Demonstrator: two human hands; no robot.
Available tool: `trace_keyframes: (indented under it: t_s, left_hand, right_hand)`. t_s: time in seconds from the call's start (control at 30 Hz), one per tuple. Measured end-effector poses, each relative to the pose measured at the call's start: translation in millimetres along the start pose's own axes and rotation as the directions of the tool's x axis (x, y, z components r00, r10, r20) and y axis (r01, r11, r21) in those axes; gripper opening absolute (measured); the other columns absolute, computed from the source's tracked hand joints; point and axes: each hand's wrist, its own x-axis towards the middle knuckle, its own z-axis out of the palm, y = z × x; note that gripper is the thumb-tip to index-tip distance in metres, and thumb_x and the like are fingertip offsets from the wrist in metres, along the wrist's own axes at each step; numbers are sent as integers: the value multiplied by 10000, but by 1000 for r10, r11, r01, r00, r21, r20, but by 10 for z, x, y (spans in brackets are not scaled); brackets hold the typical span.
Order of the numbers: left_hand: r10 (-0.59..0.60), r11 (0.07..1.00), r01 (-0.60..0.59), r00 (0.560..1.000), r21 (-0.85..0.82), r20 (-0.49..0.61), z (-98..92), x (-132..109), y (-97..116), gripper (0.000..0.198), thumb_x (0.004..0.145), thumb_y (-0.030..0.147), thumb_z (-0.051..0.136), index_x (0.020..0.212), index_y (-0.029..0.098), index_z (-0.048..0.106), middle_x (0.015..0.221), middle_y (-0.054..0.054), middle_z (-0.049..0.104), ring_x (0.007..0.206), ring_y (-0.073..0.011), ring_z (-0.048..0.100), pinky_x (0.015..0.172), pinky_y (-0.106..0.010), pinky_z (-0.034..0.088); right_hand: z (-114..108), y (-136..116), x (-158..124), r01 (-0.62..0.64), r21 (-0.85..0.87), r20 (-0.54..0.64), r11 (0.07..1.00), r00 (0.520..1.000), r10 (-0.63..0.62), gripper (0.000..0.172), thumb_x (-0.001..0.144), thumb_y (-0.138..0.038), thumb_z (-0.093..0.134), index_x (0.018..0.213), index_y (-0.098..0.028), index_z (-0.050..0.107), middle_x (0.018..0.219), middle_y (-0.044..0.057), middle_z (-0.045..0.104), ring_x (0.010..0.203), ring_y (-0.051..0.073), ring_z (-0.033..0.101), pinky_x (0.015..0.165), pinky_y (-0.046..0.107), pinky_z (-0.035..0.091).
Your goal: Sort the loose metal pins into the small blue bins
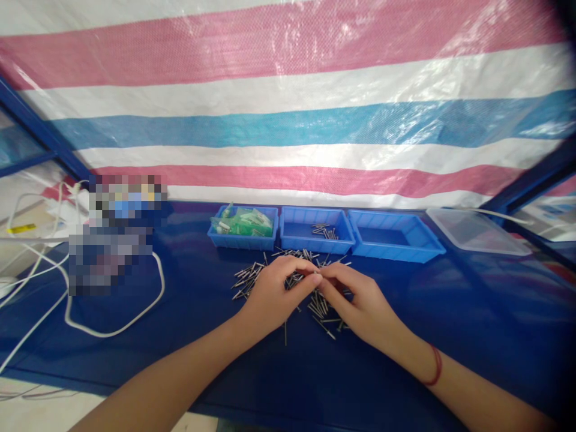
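Note:
My left hand [281, 288] and my right hand [355, 294] meet at the fingertips over a loose pile of metal blind rivets [245, 279] on the blue table. Thumb and forefinger of each hand are pinched together. Whatever sits between the fingertips is too small and too covered to make out. More rivets [319, 305] lie under and between the hands, partly hidden by them. Right behind the pile, a blue bin [317, 245] holds several rivets on its right side.
A blue bin [243, 242] with green plastic bags stands left, another blue bin [396, 252] right. A clear plastic lid [479, 234] lies at the far right. White cables [112, 333] and a blurred-out area occupy the left. A striped sheet [288, 129] hangs behind the table [279, 384].

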Motion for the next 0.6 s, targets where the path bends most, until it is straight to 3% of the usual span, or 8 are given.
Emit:
trace_keyframes:
  t_s: [0.27,0.6]
  left_hand:
    - [76,997,-76,997,5,-22,9,12,-32,120,883,232,566,947,175,650,935,-38,666,911,-164,600,843,-279,445]
    - [101,990,-100,995,96,0,18,19,-80,127,902,240,540,938,175,643,935,-43,654,927,-174,586,864,-304,433]
  right_hand:
    - [-1,56,11,-45,55,-107,997,993,51,99,876,-278,556,885,-206,623,743,11,571,630,134,489,562,276,390]
    - [-20,75,1,8,92,-181,996,983,9,53,853,-269,602,859,-217,595,721,-11,524,620,121,484,560,264,410]
